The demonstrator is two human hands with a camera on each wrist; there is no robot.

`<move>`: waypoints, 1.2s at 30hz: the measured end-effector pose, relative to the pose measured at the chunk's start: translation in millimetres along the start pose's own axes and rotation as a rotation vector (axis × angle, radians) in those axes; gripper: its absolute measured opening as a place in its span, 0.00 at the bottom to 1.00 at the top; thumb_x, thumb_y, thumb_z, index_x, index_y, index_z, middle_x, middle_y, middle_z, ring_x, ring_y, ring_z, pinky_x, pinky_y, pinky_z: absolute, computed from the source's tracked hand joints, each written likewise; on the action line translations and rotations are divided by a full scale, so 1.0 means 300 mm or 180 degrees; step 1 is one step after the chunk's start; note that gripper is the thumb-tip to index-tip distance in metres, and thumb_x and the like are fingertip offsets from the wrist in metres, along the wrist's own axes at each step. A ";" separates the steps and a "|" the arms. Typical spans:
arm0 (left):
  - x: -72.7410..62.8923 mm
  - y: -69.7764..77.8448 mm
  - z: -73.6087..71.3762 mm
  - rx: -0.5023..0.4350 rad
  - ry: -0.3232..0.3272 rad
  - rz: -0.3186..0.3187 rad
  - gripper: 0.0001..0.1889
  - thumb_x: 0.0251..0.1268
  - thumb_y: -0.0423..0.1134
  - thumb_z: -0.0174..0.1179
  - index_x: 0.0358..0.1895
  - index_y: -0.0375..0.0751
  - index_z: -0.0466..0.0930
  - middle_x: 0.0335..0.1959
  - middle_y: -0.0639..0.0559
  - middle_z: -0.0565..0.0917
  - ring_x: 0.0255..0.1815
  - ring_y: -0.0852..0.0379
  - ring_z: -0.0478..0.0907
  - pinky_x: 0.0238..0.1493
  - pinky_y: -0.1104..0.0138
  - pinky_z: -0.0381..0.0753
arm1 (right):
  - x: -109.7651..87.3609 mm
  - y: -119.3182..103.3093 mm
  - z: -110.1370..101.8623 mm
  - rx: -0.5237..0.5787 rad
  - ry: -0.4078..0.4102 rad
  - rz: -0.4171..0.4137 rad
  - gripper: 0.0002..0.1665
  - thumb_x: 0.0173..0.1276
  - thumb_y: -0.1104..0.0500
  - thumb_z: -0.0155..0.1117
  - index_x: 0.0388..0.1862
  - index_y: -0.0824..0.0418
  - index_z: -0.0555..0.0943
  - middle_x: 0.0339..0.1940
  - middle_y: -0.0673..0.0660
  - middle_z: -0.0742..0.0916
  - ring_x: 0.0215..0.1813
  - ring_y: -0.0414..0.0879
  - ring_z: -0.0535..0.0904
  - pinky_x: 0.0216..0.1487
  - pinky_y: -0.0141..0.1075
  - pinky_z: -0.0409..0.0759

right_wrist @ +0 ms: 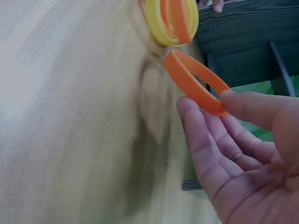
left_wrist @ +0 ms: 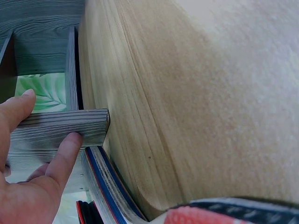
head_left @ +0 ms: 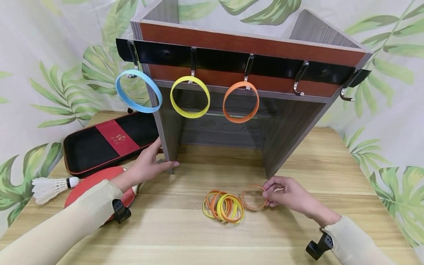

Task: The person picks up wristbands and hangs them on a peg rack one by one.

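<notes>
My right hand point(head_left: 288, 193) pinches an orange wristband point(right_wrist: 188, 84) between thumb and fingertips, low over the table. Just left of it lies a loose pile of yellow and orange wristbands point(head_left: 223, 207). My left hand point(head_left: 149, 163) grips the front edge of the left side panel of a grey wooden shelf point(head_left: 294, 121), thumb on the inner side. Along the shelf's front runs a black hook rail point(head_left: 218, 57). A blue wristband point(head_left: 142, 108), a yellow wristband point(head_left: 189, 115) and an orange wristband point(head_left: 240, 120) hang on its three left hooks.
Two more hooks, one of them a chrome hook point(head_left: 298, 82), stick out at the rail's right end. Left of the shelf lie a black case point(head_left: 89, 147) with a red band, a red paddle point(head_left: 94, 180) partly under my left forearm, and a white shuttlecock point(head_left: 49, 187).
</notes>
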State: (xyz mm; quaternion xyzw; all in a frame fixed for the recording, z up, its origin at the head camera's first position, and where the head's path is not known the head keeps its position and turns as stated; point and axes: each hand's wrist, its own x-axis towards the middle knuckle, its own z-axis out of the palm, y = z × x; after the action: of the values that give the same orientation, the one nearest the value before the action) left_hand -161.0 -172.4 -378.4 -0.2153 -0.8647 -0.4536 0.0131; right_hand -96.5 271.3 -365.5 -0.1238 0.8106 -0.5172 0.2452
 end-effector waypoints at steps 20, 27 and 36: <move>-0.007 -0.001 0.002 0.0020 0.0017 -0.0015 0.52 0.64 0.34 0.74 0.86 0.50 0.49 0.83 0.41 0.63 0.73 0.37 0.74 0.67 0.41 0.78 | -0.082 -0.291 -0.049 0.0676 0.0437 -0.1796 0.17 0.73 0.81 0.55 0.49 0.63 0.78 0.45 0.51 0.92 0.46 0.44 0.92 0.45 0.38 0.91; -0.008 -0.002 0.004 0.0042 0.0025 0.0002 0.52 0.64 0.34 0.74 0.86 0.50 0.49 0.82 0.41 0.65 0.72 0.38 0.75 0.66 0.43 0.79 | -0.105 -0.405 -0.081 0.1054 0.0629 -0.2330 0.19 0.73 0.83 0.50 0.52 0.67 0.79 0.47 0.58 0.93 0.51 0.48 0.92 0.49 0.40 0.90; -0.004 0.002 0.002 0.0078 0.0033 0.0049 0.51 0.64 0.35 0.74 0.85 0.49 0.51 0.81 0.42 0.66 0.72 0.40 0.75 0.65 0.48 0.80 | -0.097 -0.473 -0.092 0.1931 0.0843 -0.2372 0.15 0.77 0.79 0.49 0.55 0.70 0.78 0.48 0.65 0.92 0.52 0.52 0.91 0.55 0.40 0.89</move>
State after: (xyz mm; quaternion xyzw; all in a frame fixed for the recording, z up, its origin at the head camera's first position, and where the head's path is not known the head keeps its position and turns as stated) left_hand -159.5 -172.0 -378.5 -0.2194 -0.8684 -0.4440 0.0238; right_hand -93.9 244.3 -220.4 -0.2614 0.5484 -0.7935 -0.0363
